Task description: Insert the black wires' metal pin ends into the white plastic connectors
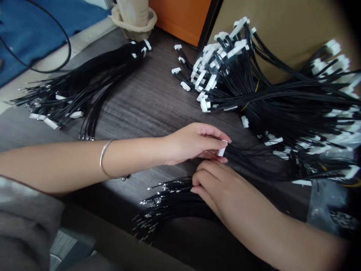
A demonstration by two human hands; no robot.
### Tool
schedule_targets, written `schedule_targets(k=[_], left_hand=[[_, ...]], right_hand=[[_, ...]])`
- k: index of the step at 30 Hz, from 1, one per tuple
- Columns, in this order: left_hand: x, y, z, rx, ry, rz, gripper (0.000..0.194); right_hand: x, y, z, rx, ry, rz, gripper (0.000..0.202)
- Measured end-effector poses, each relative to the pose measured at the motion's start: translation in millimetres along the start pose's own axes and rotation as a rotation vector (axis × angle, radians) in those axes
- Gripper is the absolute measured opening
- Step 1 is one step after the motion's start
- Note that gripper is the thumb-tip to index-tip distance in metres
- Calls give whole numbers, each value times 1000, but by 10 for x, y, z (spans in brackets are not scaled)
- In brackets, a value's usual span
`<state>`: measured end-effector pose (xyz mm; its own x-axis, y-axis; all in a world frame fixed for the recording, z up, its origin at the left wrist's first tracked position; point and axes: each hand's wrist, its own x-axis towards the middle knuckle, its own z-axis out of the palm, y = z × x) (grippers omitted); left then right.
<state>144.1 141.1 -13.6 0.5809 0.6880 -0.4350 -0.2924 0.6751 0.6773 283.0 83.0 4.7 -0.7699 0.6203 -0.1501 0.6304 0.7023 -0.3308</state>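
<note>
My left hand (pixel 197 143) pinches a small white connector (pixel 222 148) between thumb and fingers, with black wires (pixel 245 162) running from it to the right. Just below it, my right hand (pixel 210 178) is closed, its fingertips pressed together; whatever it holds is too small or hidden to make out. Beneath the right hand lies a bundle of loose black wires (pixel 180 205) with bare metal terminals at their left ends. A large tied bundle of black cables (pixel 262 94) with white connectors fills the right side.
Another black cable bundle (pixel 93 71) lies at the upper left. A pale pot on a saucer (pixel 135 19) stands at the back, beside an orange panel (pixel 180 19). At the right edge is a clear plastic bag (pixel 324 203). The dark wood-grain table (pixel 146 105) lies under everything.
</note>
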Motion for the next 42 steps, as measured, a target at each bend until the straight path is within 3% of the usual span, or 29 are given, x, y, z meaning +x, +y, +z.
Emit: schedule_targets(k=[8, 12, 18, 24, 34, 42], left_hand=[[-11, 6, -14, -21, -24, 20, 10], [-11, 10, -23, -2, -30, 51, 13], [-20, 23, -22, 20, -10, 21, 12], [-20, 18, -18, 28, 26, 27, 13], [-66, 3, 27, 235, 88, 34, 12], [-76, 12, 25, 323, 128, 11, 13]], right_hand=[[-122, 27, -325, 279, -18, 131, 13], [-220, 136, -431, 395, 53, 217, 12], [-301, 287, -460, 448, 107, 281, 13], [-313, 470, -487, 343, 202, 389, 11], [-237, 624, -373, 309, 166, 351, 16], [-250, 624, -342, 277, 250, 316, 16]])
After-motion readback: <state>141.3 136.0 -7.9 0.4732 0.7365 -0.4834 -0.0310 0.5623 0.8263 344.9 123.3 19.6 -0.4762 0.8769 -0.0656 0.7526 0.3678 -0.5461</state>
